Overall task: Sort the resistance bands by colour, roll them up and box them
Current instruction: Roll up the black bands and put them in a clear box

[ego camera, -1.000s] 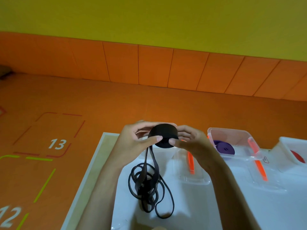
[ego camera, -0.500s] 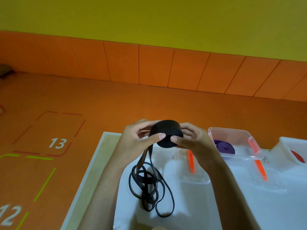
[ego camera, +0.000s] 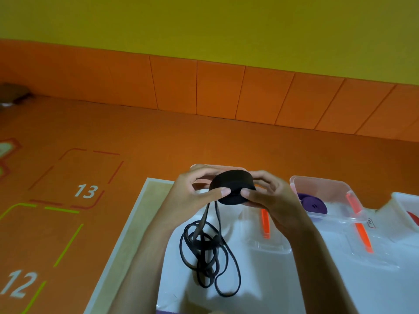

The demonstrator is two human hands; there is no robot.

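A partly rolled black resistance band (ego camera: 231, 184) is held above the white table (ego camera: 283, 279). My left hand (ego camera: 192, 196) and my right hand (ego camera: 272, 200) grip the black roll from either side, thumbs pressed on its near edge. The unrolled tail of the black band (ego camera: 208, 252) hangs down and lies in loose loops on the table. A clear box (ego camera: 326, 198) to the right holds a rolled purple band (ego camera: 314, 203). Another box (ego camera: 408, 207) at the far right edge shows a red band (ego camera: 413, 217).
Two clear lids with orange clips, the nearer lid (ego camera: 265, 236) and the farther lid (ego camera: 371, 250), lie flat on the table. Behind my hands a further clear box (ego camera: 217, 167) is mostly hidden. The orange floor (ego camera: 90, 191) with numbers 13 and 12 lies left of the table.
The roll has turned a little between my fingers and both hands have shifted slightly right. The hanging tail is a bit shorter and its loops have shifted.
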